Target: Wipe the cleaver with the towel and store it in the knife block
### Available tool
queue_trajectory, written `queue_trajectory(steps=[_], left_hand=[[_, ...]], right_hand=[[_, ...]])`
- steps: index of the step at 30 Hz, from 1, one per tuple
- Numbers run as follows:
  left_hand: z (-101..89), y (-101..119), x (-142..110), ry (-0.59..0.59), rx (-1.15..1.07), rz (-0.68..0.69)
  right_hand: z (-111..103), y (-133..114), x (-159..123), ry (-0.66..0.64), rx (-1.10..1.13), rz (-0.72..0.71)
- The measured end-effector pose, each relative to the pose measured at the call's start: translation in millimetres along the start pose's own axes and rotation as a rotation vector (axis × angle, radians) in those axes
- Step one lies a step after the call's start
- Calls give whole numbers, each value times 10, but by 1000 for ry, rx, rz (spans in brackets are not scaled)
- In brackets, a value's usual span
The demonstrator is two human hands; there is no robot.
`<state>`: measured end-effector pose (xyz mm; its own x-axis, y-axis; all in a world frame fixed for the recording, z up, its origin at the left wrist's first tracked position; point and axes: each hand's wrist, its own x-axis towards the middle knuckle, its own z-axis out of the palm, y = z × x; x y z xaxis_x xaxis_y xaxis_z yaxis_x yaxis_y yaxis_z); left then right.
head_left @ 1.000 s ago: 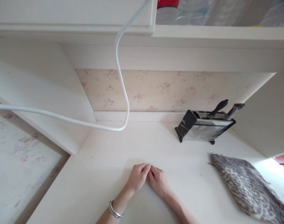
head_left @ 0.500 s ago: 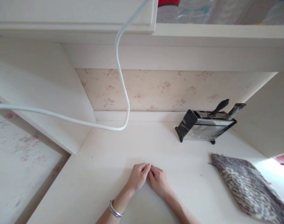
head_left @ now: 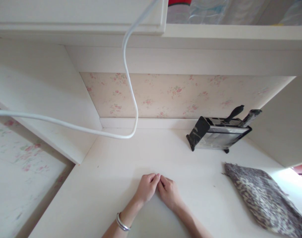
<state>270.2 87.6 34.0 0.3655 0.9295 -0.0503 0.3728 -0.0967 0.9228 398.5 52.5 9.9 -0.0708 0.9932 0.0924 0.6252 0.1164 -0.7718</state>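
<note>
My left hand [head_left: 148,187] is curled into a fist on the white tabletop [head_left: 111,185], a silver bangle [head_left: 121,223] round its wrist. Against it rests my right hand [head_left: 168,190], also a closed fist, the two meeting at the thumbs. No object shows in either one. To the right of both lies a grey and cream woven cloth [head_left: 262,195]. Farther back stands a black knife block [head_left: 217,132] with clear sides. Two black handles stick out of its top.
A white cable [head_left: 131,89] loops across the view in front of the cupboard. Above is an open shelf [head_left: 235,32] with plastic-wrapped items. A white side panel [head_left: 49,92] bounds the left, and floral wallpaper [head_left: 163,96] covers the back.
</note>
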Motion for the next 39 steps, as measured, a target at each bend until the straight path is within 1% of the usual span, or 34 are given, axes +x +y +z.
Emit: queue_trajectory(steps=[39], left_hand=[[2, -1, -3, -5, 6, -16]], right_hand=[[-26, -32, 0, -7, 7, 6]])
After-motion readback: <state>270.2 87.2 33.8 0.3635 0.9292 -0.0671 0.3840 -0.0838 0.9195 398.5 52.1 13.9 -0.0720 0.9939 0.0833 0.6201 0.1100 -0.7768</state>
